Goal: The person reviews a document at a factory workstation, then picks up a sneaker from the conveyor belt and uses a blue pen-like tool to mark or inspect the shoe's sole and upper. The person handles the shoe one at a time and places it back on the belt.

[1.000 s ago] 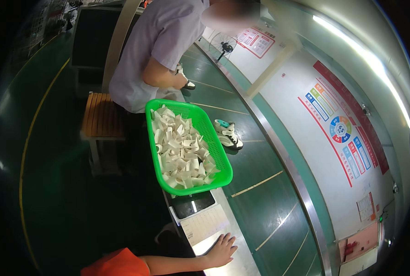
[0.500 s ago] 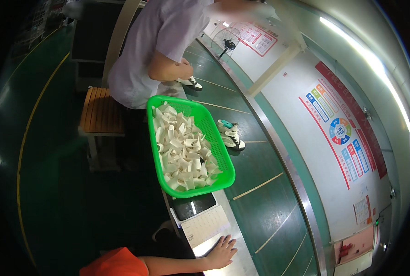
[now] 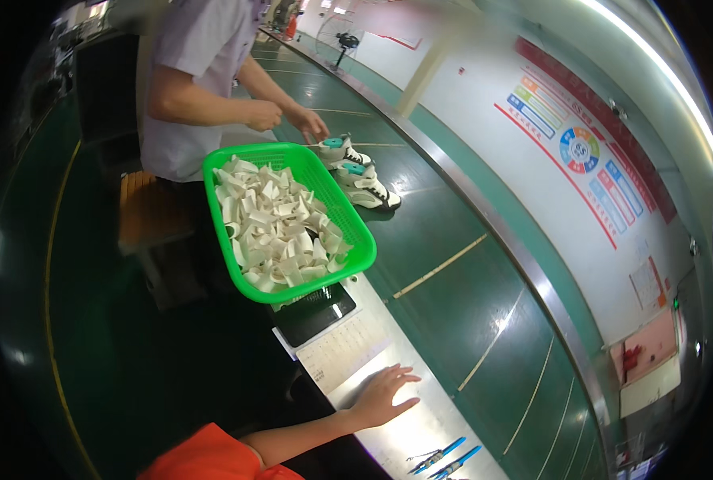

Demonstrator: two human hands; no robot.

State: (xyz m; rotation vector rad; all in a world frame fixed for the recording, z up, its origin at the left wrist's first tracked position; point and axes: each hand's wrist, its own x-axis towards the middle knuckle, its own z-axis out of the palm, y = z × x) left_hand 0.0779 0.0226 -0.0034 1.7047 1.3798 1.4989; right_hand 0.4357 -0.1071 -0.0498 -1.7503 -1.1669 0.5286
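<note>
My left hand [image 3: 382, 398] reaches in from the lower left out of an orange sleeve [image 3: 212, 456]. Its fingers are spread, palm down, over the metal ledge [image 3: 408, 392], and it holds nothing. Whether it touches the metal I cannot tell. Just beyond it lies a paper sheet [image 3: 342, 352] with writing. A black flat device like a phone or scale [image 3: 316, 318] sits past the sheet, partly under a green plastic basket [image 3: 356, 252] heaped with white curved pieces [image 3: 272, 228]. Nearer to me rest two slim blue tools [image 3: 440, 458], cut by the lower edge. My right hand is out of view.
A co-worker in a pale shirt [image 3: 196, 48] sits beyond the basket, one hand [image 3: 308, 124] by two white-and-black shoes [image 3: 364, 188] on a green conveyor belt [image 3: 444, 240]. A wooden stool [image 3: 152, 212] stands left. A metal rail [image 3: 484, 212] edges the belt's far side.
The view has shifted, bringing the blue tools into sight. My left hand has its fingers bent more. The co-worker's hand has reached out to the shoes, which now stand close together.
</note>
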